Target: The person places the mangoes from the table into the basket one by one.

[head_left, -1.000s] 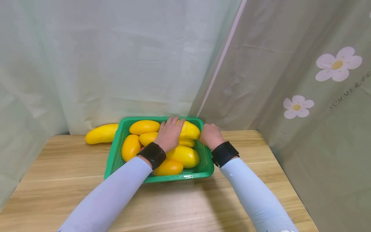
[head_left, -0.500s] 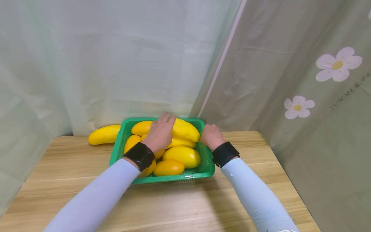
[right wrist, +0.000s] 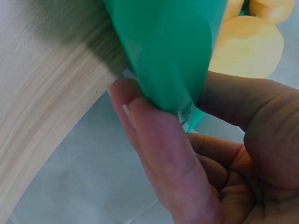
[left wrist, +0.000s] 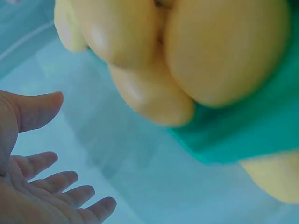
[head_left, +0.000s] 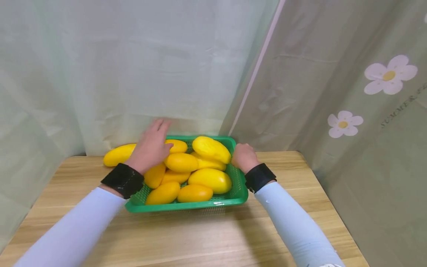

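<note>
A green plastic basket [head_left: 186,207], heaped with several smooth yellow mango-like fruits [head_left: 195,193], stands on the wooden table. My left hand [head_left: 151,148] is over its back left corner, fingers spread and thumb apart. In the left wrist view, the left palm [left wrist: 32,196] holds nothing and is apart from the fruits [left wrist: 224,51]. At the basket's right end my right hand [head_left: 244,157] grips the rim. The right wrist view has the thumb on the inner side of the green wall [right wrist: 168,56], fingers on the outer side. A knobbly yellow fruit [head_left: 211,149] lies at the back right.
Outside the basket, a long yellow fruit [head_left: 118,155] lies at the left on the wooden table [head_left: 200,237], partly hidden by my left hand. A pale curtain [head_left: 150,74] hangs right behind the table, and a flowered curtain [head_left: 333,92] stands along its right side.
My left hand has moved left from over the middle of the fruits to the back left corner, uncovering the fruits in the middle. My right hand keeps its grip on the rim.
</note>
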The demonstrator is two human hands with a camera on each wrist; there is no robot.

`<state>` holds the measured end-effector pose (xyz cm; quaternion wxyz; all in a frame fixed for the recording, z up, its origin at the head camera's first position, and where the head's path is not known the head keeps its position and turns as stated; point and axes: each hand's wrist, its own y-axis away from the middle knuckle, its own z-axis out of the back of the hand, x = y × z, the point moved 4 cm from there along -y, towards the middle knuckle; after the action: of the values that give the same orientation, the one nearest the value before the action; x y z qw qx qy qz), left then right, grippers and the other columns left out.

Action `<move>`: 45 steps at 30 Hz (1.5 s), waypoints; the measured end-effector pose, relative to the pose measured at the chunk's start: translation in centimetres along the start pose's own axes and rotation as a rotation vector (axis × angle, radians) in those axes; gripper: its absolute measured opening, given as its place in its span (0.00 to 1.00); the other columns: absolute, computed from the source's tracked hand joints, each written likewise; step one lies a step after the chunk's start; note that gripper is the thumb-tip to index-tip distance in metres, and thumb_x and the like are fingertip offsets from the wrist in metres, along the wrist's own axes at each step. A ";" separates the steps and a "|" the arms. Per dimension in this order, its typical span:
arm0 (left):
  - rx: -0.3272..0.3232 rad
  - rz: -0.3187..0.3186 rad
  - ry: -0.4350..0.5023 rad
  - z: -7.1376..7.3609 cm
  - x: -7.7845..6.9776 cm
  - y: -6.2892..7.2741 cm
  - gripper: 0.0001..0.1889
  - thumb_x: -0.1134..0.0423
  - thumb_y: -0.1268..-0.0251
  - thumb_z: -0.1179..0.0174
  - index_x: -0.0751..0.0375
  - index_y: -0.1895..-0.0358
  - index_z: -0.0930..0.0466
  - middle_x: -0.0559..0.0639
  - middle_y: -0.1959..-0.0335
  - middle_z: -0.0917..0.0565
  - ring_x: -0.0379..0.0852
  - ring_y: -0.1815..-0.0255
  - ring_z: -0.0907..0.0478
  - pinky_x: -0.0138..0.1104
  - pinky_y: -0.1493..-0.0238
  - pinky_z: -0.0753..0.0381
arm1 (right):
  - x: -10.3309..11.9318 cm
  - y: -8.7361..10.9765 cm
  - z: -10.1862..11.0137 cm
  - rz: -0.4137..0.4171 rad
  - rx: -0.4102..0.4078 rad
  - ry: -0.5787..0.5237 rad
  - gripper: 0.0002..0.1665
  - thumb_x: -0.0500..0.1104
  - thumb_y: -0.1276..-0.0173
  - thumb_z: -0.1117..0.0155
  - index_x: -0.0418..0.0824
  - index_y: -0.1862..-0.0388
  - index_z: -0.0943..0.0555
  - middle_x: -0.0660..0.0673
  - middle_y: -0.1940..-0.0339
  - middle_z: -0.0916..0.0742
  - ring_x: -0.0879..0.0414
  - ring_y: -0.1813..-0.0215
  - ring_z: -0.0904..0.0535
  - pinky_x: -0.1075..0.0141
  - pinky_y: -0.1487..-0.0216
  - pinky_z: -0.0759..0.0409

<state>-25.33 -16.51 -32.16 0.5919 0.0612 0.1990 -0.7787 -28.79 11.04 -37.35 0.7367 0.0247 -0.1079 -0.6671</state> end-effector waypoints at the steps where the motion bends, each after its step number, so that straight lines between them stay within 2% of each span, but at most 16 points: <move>1: -0.014 0.004 0.005 0.3 0.6 0.2 0.37 0.61 0.38 0.41 0.64 0.29 0.49 0.66 0.28 0.46 0.64 0.28 0.49 0.61 0.35 0.45 | 0.0 0.0 0.0 0.001 -0.001 0.003 0.03 0.35 0.44 0.42 0.36 0.75 0.23 0.45 0.81 0.29 0.52 0.80 0.31 0.69 0.84 0.35; 10: -0.124 0.073 0.050 1.8 6.1 2.5 0.38 0.58 0.36 0.43 0.65 0.28 0.50 0.71 0.29 0.47 0.69 0.30 0.48 0.60 0.34 0.48 | -0.2 0.4 0.1 0.010 -0.009 0.002 0.03 0.35 0.45 0.42 0.35 0.74 0.23 0.45 0.82 0.30 0.53 0.81 0.32 0.69 0.82 0.35; 14: -0.153 0.111 0.064 1.6 8.3 3.4 0.37 0.56 0.35 0.44 0.64 0.28 0.49 0.72 0.30 0.46 0.70 0.31 0.48 0.63 0.36 0.48 | -0.4 0.4 0.0 0.016 -0.015 0.005 0.02 0.35 0.45 0.41 0.35 0.75 0.23 0.45 0.82 0.30 0.53 0.80 0.32 0.68 0.81 0.34; 23: -0.149 0.169 0.030 0.3 12.3 5.3 0.37 0.57 0.35 0.44 0.63 0.27 0.50 0.73 0.31 0.45 0.72 0.33 0.47 0.65 0.38 0.47 | -0.4 0.4 -0.1 0.013 -0.020 0.006 0.02 0.35 0.45 0.41 0.36 0.74 0.24 0.45 0.82 0.30 0.53 0.80 0.32 0.68 0.80 0.34; 30: -0.110 0.204 0.006 -0.7 13.9 6.3 0.40 0.52 0.38 0.41 0.64 0.28 0.50 0.75 0.32 0.45 0.73 0.34 0.47 0.66 0.39 0.46 | -0.3 0.3 -0.2 -0.004 -0.008 -0.002 0.02 0.35 0.46 0.41 0.36 0.74 0.24 0.45 0.82 0.30 0.53 0.80 0.33 0.69 0.82 0.36; 38: -0.076 0.210 -0.036 -2.0 15.2 6.5 0.49 0.43 0.45 0.38 0.65 0.27 0.52 0.74 0.31 0.47 0.74 0.34 0.47 0.68 0.41 0.46 | -0.2 -0.1 -0.2 0.000 0.001 0.032 0.04 0.36 0.44 0.42 0.38 0.77 0.23 0.46 0.82 0.31 0.53 0.80 0.33 0.68 0.81 0.35; 45: -0.043 0.241 -0.040 -3.2 16.1 6.5 0.51 0.47 0.49 0.34 0.62 0.27 0.54 0.74 0.32 0.45 0.74 0.36 0.46 0.70 0.45 0.45 | 0.0 -0.1 0.0 0.005 -0.006 0.034 0.03 0.36 0.44 0.41 0.37 0.76 0.23 0.46 0.82 0.30 0.53 0.79 0.32 0.68 0.80 0.34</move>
<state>-24.32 -31.19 -41.93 0.6861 0.0563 0.1952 -0.6985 -28.89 10.99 -37.41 0.7401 0.0335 -0.0935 -0.6651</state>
